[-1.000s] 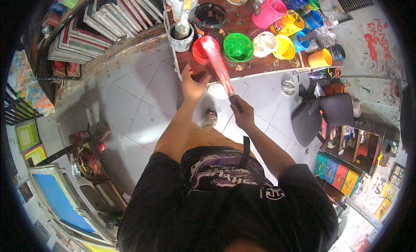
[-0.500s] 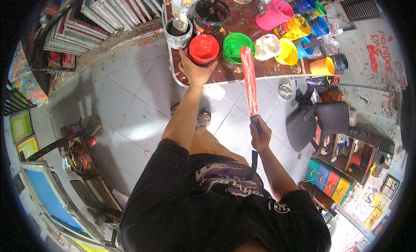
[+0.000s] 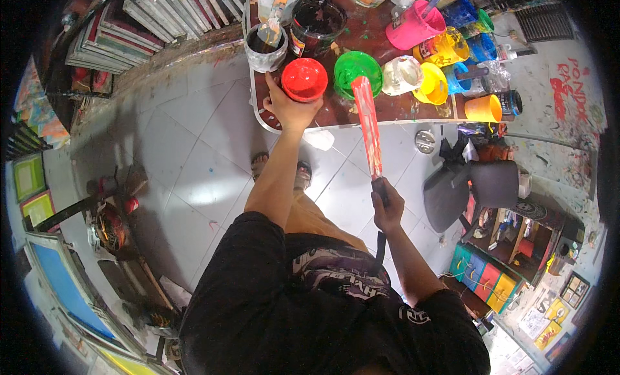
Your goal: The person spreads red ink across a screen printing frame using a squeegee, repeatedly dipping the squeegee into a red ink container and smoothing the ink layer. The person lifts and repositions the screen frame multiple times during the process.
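Observation:
At the table's near left corner, my left hand is wrapped round the near side of a tub of red paint, fingers to its left and thumb to its right. My right hand grips the black handle of a long, flat blade-like tool smeared with red paint. Its exact kind cannot be made out. The tool points away from me, its tip overlapping the near rim of a green paint tub in this view. A dark strap or cord hangs below the handle.
A grey-rimmed pot with a spatula and a large black bucket stand behind the red tub. White, yellow, pink and blue containers crowd the table's right. Framed screens lean at the far left. A black chair stands at right.
The tool's tip has swung slightly left and toward me, from the green tub's right edge. The red tub sits slightly nearer, still in my left hand. The whole view has shifted a little.

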{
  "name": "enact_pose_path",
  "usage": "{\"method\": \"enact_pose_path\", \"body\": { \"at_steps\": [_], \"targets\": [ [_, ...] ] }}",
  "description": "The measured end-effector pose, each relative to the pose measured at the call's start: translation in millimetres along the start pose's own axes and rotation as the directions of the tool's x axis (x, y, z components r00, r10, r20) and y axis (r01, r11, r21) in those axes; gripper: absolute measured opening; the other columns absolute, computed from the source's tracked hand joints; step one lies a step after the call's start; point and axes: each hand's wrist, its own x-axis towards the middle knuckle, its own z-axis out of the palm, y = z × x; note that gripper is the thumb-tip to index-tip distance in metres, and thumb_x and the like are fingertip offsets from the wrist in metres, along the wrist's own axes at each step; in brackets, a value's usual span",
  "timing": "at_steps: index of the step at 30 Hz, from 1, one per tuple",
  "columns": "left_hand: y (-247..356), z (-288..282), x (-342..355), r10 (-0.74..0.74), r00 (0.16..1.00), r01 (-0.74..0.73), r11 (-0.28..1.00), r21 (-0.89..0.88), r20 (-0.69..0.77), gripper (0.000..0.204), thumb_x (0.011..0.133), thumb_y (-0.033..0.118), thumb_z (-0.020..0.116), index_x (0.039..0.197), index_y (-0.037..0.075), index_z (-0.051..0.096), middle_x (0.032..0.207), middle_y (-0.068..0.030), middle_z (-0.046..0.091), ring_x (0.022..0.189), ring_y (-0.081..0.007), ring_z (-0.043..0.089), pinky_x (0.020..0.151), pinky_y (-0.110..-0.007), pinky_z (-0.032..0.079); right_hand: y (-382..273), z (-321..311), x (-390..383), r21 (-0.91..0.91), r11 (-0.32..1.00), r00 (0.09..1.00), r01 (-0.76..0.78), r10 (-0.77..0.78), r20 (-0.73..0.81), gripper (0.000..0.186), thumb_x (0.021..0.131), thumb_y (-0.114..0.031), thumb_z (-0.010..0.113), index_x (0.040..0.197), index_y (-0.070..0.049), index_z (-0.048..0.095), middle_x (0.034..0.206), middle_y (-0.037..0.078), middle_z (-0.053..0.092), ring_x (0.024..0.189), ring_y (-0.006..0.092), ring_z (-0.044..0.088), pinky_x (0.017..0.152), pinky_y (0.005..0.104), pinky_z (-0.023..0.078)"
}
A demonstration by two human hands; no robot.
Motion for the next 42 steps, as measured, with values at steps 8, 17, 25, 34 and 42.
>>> {"method": "enact_pose_path", "body": {
  "at_steps": [8,17,25,34,42],
  "targets": [
    [-18,-28,-37,0.048,0.999,-0.048,0.998,0.039,-0.004,0.125,0.043,0.042,0.084,0.138,-0.003,0.015,0.113,-0.0158,0.053,0.104,-0.0299,0.051,0.091,-0.048,0.025,-17,44,36,0.121,0.954,0.962,0.273,-0.273,-0.017,0.036,0.084,-0.012,0.058,0.116,0.004,0.052,0.092,0.015,0.062,0.080,0.0198,0.061,0.072,0.0303,0.047],
    [-23,-32,-41,0.137,0.990,-0.138,0.990,0.042,0.028,0.125,0.042,0.043,0.084,0.137,-0.004,0.018,0.113,-0.0128,0.054,0.100,-0.0275,0.053,0.089,-0.046,0.026,-27,83,94,0.013,0.912,0.912,0.410,-0.410,-0.017,0.032,0.086,-0.009,0.056,0.116,0.000,0.052,0.095,0.015,0.063,0.083,0.0243,0.063,0.073,0.0318,0.048],
    [-27,-28,-41,0.172,0.985,-0.171,0.984,0.051,-0.012,0.124,0.042,0.044,0.084,0.136,-0.004,0.019,0.112,-0.0144,0.054,0.101,-0.0264,0.052,0.090,-0.045,0.025,-30,68,76,-0.154,0.950,0.962,0.273,-0.267,0.061,0.034,0.085,-0.010,0.057,0.117,0.001,0.052,0.096,0.018,0.063,0.083,0.0275,0.064,0.073,0.0325,0.049],
    [-23,-29,-41,0.140,0.990,-0.140,0.990,0.015,-0.008,0.121,0.042,0.038,0.084,0.136,-0.004,0.021,0.109,-0.0122,0.055,0.098,-0.0251,0.052,0.090,-0.043,0.025,-32,10,22,-0.333,0.934,0.982,0.128,-0.071,0.177,0.018,0.088,-0.019,0.049,0.103,-0.010,0.050,0.087,0.019,0.062,0.083,0.0385,0.059,0.070,0.0466,0.047],
    [-23,-34,-42,0.062,0.996,-0.063,0.998,0.003,0.065,0.122,0.043,0.041,0.087,0.137,0.000,0.022,0.116,-0.0180,0.049,0.101,-0.0304,0.048,0.090,-0.044,0.029,-55,-49,0,-0.474,0.879,0.963,0.058,0.075,0.257,0.023,0.085,-0.017,0.053,0.107,-0.011,0.051,0.083,0.017,0.062,0.080,0.0366,0.060,0.068,0.0458,0.048]
  ]
}}
